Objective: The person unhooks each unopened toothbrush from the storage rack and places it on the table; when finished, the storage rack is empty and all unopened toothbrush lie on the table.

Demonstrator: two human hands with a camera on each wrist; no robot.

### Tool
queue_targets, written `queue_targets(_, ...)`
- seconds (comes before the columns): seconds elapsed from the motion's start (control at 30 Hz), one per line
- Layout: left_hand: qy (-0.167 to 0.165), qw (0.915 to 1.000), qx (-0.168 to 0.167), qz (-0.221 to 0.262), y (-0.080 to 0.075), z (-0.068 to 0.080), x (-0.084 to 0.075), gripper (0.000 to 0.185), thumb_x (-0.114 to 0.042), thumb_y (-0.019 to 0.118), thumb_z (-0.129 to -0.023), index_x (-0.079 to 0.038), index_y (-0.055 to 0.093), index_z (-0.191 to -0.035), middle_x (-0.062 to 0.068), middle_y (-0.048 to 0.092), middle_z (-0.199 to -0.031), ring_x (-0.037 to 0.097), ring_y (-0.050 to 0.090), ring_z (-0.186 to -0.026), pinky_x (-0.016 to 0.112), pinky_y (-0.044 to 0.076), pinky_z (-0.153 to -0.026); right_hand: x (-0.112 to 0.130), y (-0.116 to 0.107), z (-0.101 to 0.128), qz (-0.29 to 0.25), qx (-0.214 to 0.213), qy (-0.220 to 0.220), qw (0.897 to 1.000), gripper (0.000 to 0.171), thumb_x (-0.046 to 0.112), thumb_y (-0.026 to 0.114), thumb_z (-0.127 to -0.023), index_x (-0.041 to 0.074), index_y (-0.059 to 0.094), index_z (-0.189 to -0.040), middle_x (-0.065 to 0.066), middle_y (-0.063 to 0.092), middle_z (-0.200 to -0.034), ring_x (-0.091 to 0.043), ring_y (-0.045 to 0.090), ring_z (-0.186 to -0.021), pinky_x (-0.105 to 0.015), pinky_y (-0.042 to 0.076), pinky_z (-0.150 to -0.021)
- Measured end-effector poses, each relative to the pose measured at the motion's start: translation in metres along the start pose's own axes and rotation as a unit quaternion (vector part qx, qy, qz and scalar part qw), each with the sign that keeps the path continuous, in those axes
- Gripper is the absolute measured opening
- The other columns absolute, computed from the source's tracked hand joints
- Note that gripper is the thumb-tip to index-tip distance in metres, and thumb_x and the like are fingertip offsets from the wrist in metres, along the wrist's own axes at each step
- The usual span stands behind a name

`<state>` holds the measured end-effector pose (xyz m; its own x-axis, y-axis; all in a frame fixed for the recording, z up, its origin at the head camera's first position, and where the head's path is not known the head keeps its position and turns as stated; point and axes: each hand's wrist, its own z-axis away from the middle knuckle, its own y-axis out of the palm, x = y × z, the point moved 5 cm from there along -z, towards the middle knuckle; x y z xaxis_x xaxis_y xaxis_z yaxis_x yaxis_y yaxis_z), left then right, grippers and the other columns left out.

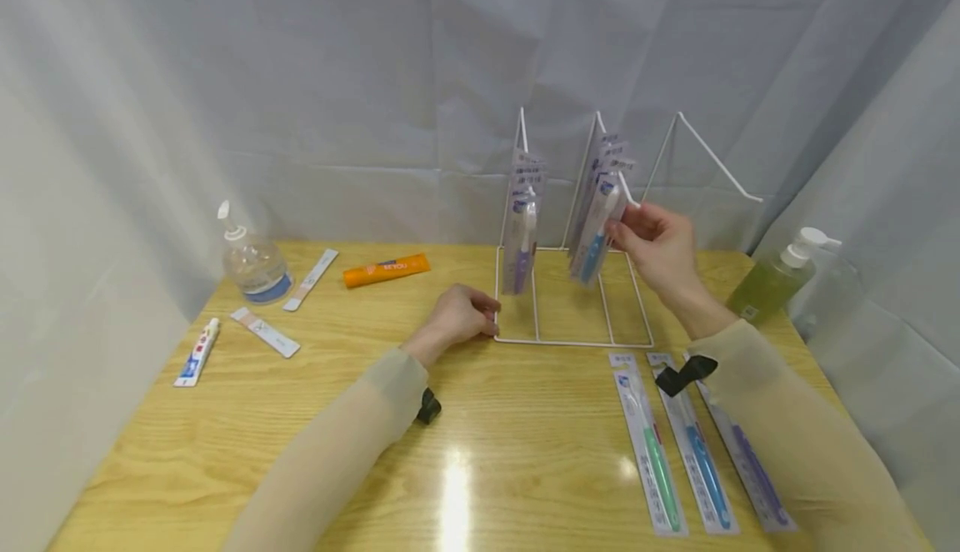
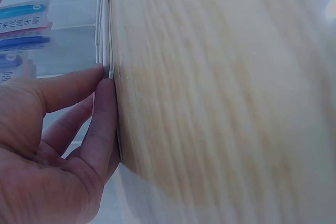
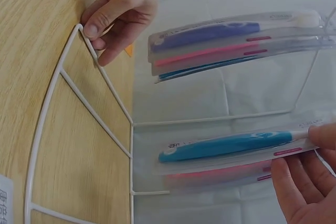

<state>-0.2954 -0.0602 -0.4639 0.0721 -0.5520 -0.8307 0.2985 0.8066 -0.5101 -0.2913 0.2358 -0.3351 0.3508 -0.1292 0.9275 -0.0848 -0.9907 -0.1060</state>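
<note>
A white wire rack [image 1: 572, 340] stands on the wooden table, with three slanted hooks. Several toothbrush packs [image 1: 522, 227] hang on its left hook, and more packs [image 1: 596, 218] hang on the middle hook. My right hand [image 1: 624, 231] pinches the top of the front pack on the middle hook, a blue toothbrush pack [image 3: 226, 148], between thumb and fingers [image 3: 294, 182]. The right hook [image 1: 712, 160] is bare. My left hand [image 1: 486, 318] grips the near left corner of the rack's base, its fingertips [image 2: 102, 85] on the wire [image 3: 79, 30].
Three toothbrush packs lie flat at the front right: green [image 1: 651, 444], blue [image 1: 697, 452], purple [image 1: 750, 469]. A green pump bottle [image 1: 776, 277] stands right of the rack. On the left are a clear pump bottle [image 1: 251, 262], an orange tube [image 1: 386, 269] and small toothpaste packs [image 1: 197, 353].
</note>
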Motion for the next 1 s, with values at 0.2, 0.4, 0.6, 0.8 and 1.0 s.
queue_targets(0.2, 0.000, 1.0000, -0.001, -0.002, 0.001, 0.000, 0.001, 0.038, -0.003, 0.089, -0.088, -0.004, 0.084, -0.126, 0.009, 0.082, -0.105, 0.012, 0.069, -0.085, 0.019, 0.062, -0.075, 0.004, -0.012, 0.005, 0.009, -0.028, -0.018, 0.999, 0.012, -0.009, 0.073, -0.100, -0.008, 0.077, -0.112, 0.022, 0.082, -0.087, 0.002, 0.077, -0.078, -0.018, 0.068, -0.076)
queue_targets(0.4, 0.000, 1.0000, 0.002, -0.002, 0.002, -0.002, 0.002, 0.039, -0.003, 0.089, -0.088, -0.005, 0.084, -0.126, 0.008, 0.082, -0.103, 0.010, 0.068, -0.083, 0.018, 0.060, -0.074, 0.003, -0.027, 0.024, -0.037, -0.025, -0.001, 0.999, 0.028, -0.009, 0.072, -0.102, 0.016, 0.084, -0.099, 0.015, 0.085, -0.089, -0.001, 0.080, -0.079, -0.021, 0.070, -0.073)
queue_targets(0.6, 0.002, 1.0000, 0.000, 0.001, 0.001, -0.002, 0.001, 0.039, -0.002, 0.089, -0.088, -0.004, 0.084, -0.126, 0.008, 0.081, -0.102, 0.010, 0.068, -0.082, 0.017, 0.061, -0.073, -0.010, -0.027, 0.065, -0.015, 0.045, 0.101, 0.994, 0.017, 0.000, 0.070, -0.108, 0.012, 0.083, -0.107, 0.014, 0.084, -0.092, -0.004, 0.081, -0.082, -0.028, 0.072, -0.074)
queue_targets(0.8, -0.004, 0.9998, 0.006, 0.019, 0.002, -0.001, -0.001, 0.040, 0.001, 0.088, -0.089, -0.001, 0.082, -0.128, 0.011, 0.080, -0.105, 0.011, 0.070, -0.081, 0.021, 0.066, -0.074, -0.041, -0.013, 0.116, 0.056, 0.135, 0.231, 0.962, 0.038, 0.010, 0.072, -0.109, -0.016, 0.065, -0.137, 0.010, 0.084, -0.096, -0.005, 0.080, -0.082, -0.027, 0.072, -0.076)
queue_targets(1.0, -0.012, 0.9994, 0.011, 0.029, 0.001, 0.001, -0.002, 0.042, 0.003, 0.087, -0.089, 0.000, 0.081, -0.130, 0.012, 0.079, -0.106, 0.011, 0.070, -0.081, 0.023, 0.068, -0.075, -0.069, -0.007, 0.148, 0.107, 0.170, 0.315, 0.928, 0.038, 0.011, 0.080, -0.103, -0.013, 0.070, -0.131, -0.004, 0.086, -0.091, -0.010, 0.078, -0.072, -0.027, 0.070, -0.067)
